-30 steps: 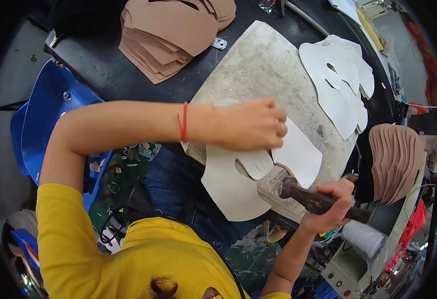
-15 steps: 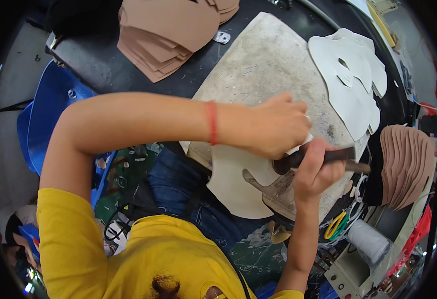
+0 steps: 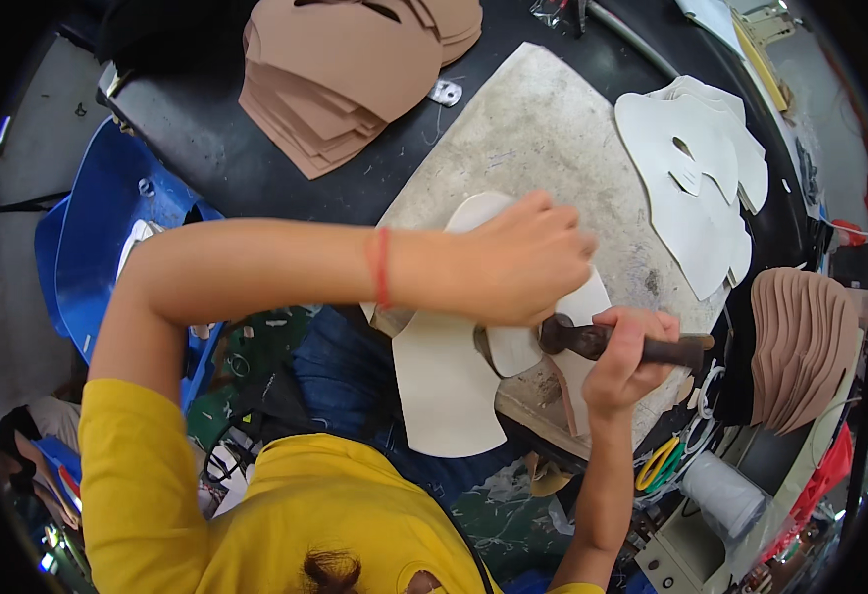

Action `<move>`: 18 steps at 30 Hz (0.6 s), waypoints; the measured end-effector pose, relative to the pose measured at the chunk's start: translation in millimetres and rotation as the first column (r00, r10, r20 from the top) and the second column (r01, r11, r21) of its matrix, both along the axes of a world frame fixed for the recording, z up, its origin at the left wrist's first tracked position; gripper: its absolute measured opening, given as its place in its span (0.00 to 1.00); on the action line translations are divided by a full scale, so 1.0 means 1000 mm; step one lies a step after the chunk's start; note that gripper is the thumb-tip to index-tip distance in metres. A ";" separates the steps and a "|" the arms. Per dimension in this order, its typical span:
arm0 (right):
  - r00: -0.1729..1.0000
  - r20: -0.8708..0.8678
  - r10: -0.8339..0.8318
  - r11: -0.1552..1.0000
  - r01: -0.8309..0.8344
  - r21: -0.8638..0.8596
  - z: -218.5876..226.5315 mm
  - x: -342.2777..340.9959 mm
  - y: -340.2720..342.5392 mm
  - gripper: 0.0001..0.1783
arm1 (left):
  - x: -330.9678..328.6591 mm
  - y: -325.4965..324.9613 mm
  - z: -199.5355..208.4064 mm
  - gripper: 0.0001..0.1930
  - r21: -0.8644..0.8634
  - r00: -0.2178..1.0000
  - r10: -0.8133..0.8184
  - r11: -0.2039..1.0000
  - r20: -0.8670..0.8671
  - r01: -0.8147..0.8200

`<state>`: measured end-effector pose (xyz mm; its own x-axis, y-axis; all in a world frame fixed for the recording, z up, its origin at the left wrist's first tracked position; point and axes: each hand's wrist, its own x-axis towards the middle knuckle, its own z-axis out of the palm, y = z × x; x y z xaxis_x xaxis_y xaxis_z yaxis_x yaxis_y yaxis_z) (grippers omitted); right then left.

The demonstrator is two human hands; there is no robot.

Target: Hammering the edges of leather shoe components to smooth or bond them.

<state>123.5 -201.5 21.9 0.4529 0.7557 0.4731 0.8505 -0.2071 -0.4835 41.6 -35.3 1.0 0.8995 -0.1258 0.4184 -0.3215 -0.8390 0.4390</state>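
A curved white cut-out piece [image 3: 444, 386] of sheet material, with an opening in it, lies over the near edge of a worn pale board [image 3: 543, 129]. My left hand [image 3: 513, 252] rests on top of it, knuckles up and fingers curled under. Whatever those fingertips grip is hidden beneath the hand. My right hand [image 3: 632, 356] is wrapped round a hammer [image 3: 577, 339] with a dark rounded head. The hammer head is low over the white piece, just beside my left hand; I cannot tell whether it touches.
Similar white pieces [image 3: 711, 139] are stacked at the board's far right. Brown pieces [image 3: 340, 59] lie at the far left, and another brown stack [image 3: 800, 337] stands at right. A blue bin [image 3: 107, 238] is at left. Yellow-handled scissors [image 3: 659, 463] and a thread spool [image 3: 723, 490] sit at near right.
My left hand has moved left, and the white piece has shifted and turned with it, so its far end now shows beyond the hand. My right hand still holds the hammer, now slightly lower.
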 end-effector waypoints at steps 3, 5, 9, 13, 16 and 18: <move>0.945 -0.201 0.259 0.966 -0.252 0.059 0.031 -0.001 -0.005 0.13 | 0.035 0.008 0.023 0.04 -0.182 0.744 -0.167 0.981 -0.648 0.062; 0.994 0.038 0.104 0.993 -0.106 0.049 0.012 0.004 0.006 0.16 | 0.013 -0.004 0.009 0.03 -0.115 0.910 -0.064 0.993 -0.410 0.019; 0.999 0.000 0.049 0.998 -0.049 0.040 -0.003 0.006 0.010 0.15 | -0.013 -0.006 -0.008 0.01 -0.182 0.977 0.178 0.963 -0.115 -0.197; 0.938 -0.157 0.309 0.929 -0.263 0.259 0.031 -0.002 0.008 0.12 | -0.009 -0.001 -0.005 0.02 -0.295 0.965 0.126 0.936 -0.231 -0.193; 1.000 -0.020 0.001 1.000 0.000 0.032 0.006 0.011 0.022 0.13 | 0.002 0.002 -0.001 0.01 -0.338 0.968 0.033 0.934 -0.248 -0.118; 0.936 0.352 0.026 1.000 -0.028 0.002 -0.007 0.008 0.000 0.12 | 0.003 0.010 -0.010 0.02 -0.289 0.963 -0.104 0.957 -0.249 0.028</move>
<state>131.4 -201.4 15.2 0.2360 0.7614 0.6038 0.9717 -0.1796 -0.1533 44.3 -25.2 -8.9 0.9748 -0.1001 0.1992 -0.2156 -0.6505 0.7282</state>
